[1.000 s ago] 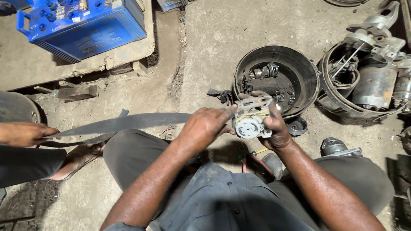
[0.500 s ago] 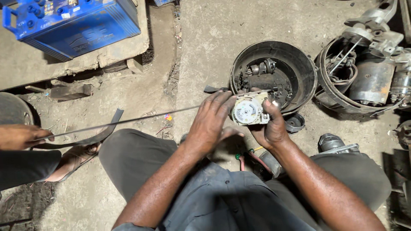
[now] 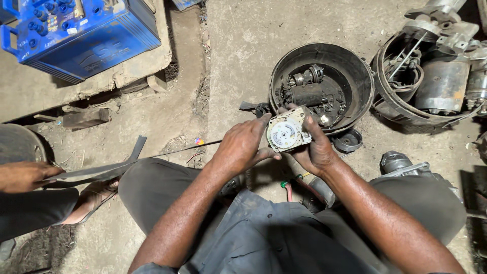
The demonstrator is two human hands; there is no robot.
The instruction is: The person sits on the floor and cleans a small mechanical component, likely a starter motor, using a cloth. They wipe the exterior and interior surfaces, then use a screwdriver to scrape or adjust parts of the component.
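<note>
From the head view, the small round motor part (image 3: 287,133) with its pale face sits between both grips: the left hand (image 3: 244,146) clasps its near-left edge and the right hand (image 3: 315,148) cups it from the right and beneath. Held in fingertips above the concrete floor (image 3: 243,56), it could slip and drop, or fall into the black tub of parts (image 3: 350,66) just beyond the grips. A co-worker's hand (image 3: 23,175) far left holds a long flat strip (image 3: 101,170).
</note>
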